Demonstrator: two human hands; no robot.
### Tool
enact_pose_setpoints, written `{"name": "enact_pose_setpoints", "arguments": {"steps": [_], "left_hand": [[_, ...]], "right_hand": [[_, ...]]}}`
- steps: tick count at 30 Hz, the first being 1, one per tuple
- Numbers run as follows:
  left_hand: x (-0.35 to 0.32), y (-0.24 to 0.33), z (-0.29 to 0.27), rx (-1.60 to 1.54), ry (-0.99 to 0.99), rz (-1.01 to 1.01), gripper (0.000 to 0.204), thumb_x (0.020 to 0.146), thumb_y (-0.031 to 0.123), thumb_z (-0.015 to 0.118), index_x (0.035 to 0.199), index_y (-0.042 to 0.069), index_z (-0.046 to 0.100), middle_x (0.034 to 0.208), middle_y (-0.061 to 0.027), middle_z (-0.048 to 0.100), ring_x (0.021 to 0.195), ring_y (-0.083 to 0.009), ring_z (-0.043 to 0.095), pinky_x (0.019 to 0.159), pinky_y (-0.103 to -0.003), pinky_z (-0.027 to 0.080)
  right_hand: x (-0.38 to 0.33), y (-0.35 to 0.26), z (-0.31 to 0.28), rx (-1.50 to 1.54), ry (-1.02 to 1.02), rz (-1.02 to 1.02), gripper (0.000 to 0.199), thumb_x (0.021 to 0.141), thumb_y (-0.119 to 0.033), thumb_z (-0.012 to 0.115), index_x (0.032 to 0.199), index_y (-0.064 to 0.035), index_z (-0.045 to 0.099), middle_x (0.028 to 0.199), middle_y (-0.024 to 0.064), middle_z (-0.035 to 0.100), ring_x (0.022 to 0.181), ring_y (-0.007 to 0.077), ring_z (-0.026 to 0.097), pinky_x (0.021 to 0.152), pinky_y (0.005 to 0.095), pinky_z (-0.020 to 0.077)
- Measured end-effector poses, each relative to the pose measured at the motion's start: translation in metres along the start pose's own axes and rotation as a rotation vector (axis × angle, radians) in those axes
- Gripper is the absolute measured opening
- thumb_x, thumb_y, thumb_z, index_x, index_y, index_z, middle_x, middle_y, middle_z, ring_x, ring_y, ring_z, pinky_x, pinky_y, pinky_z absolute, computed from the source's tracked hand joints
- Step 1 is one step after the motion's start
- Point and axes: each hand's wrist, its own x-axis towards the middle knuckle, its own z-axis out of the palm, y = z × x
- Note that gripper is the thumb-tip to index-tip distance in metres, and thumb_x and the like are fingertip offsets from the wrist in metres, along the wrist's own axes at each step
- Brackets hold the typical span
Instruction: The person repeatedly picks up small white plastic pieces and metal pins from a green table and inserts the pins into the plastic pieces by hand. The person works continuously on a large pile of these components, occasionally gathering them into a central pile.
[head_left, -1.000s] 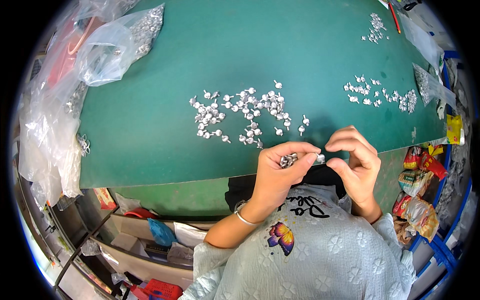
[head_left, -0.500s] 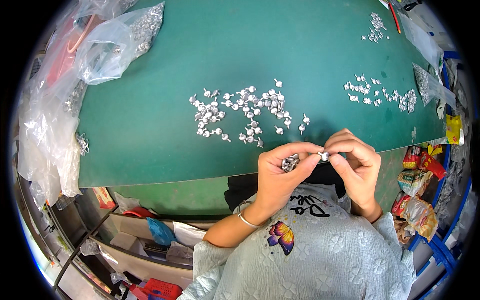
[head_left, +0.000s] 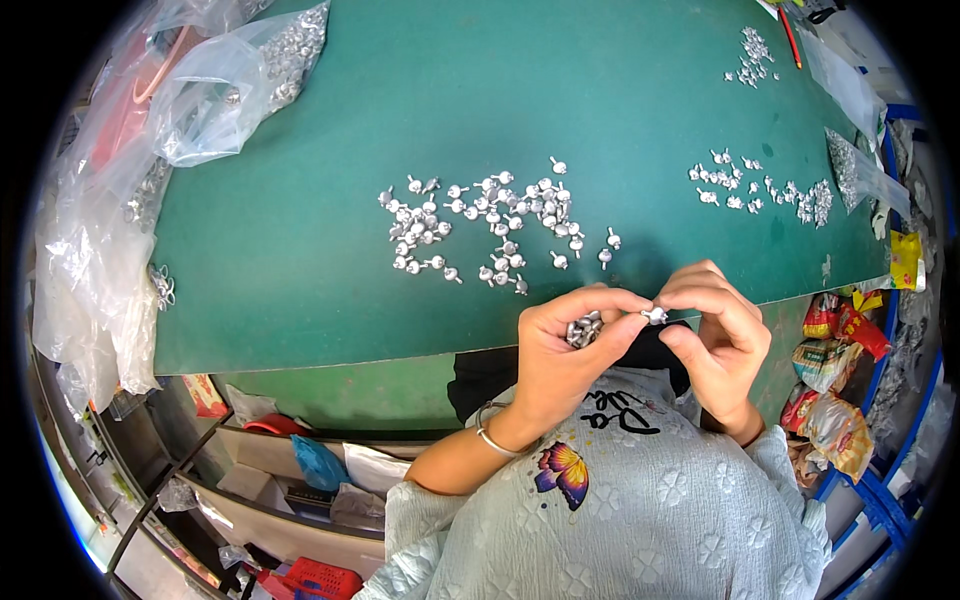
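At the near edge of the table my left hand pinches a small silver knob-shaped piece between thumb and forefinger. More silver pieces sit in its curled palm. My right hand is bent around the same knob-shaped piece from the right; its forefinger tip is at the piece, and its thumb tip is just below. Whether both of those tips touch it is hard to see. Beyond my hands a loose spread of silver pieces with short stems lies on the green table.
Smaller groups of silver pieces lie at the right and far right, near a red pencil. Clear plastic bags of pieces crowd the left side. A small bag lies at the right edge. Below left is a shelf with a red basket.
My right thumb has moved down, away from the knob-shaped piece, and the right hand has shifted slightly right. The piece has turned and moved slightly right in the left fingertips.
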Motion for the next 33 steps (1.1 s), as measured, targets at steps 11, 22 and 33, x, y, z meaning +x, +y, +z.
{"name": "enact_pose_setpoints", "arguments": {"steps": [11, 22, 33], "left_hand": [[0.005, 0.006, 0.009, 0.001, -0.093, 0.104, 0.012, 0.076, -0.007, 0.061, 0.087, -0.002, 0.064, 0.067, 0.0009, 0.053, 0.058, -0.0025, 0.042, 0.051, -0.018, 0.032], [0.004, 0.014, 0.017, 0.025, -0.165, 0.142, 0.013, 0.074, -0.009, 0.062, 0.086, -0.004, 0.064, 0.072, -0.0027, 0.059, 0.061, -0.0036, 0.046, 0.054, -0.018, 0.036], [0.005, 0.015, 0.022, 0.020, -0.146, 0.211, 0.015, 0.073, -0.008, 0.064, 0.085, -0.001, 0.066, 0.059, 0.0025, 0.047, 0.054, -0.0027, 0.040, 0.048, -0.019, 0.031]], "right_hand": [[0.001, -0.012, -0.006, -0.055, 0.071, -0.104, 0.015, 0.069, 0.006, 0.067, 0.082, 0.0044, 0.060, 0.078, 0.0122, 0.062, 0.072, 0.0229, 0.057, 0.064, 0.0320, 0.0437], [0.000, -0.020, -0.011, -0.094, 0.123, -0.165, 0.015, 0.067, 0.003, 0.067, 0.080, 0.0039, 0.060, 0.075, 0.0122, 0.061, 0.069, 0.0226, 0.054, 0.061, 0.0312, 0.0414], [0.006, -0.022, -0.016, -0.014, 0.086, -0.142, 0.012, 0.070, 0.003, 0.065, 0.081, 0.0039, 0.060, 0.076, 0.0120, 0.061, 0.070, 0.0223, 0.054, 0.060, 0.0311, 0.0419]]}}
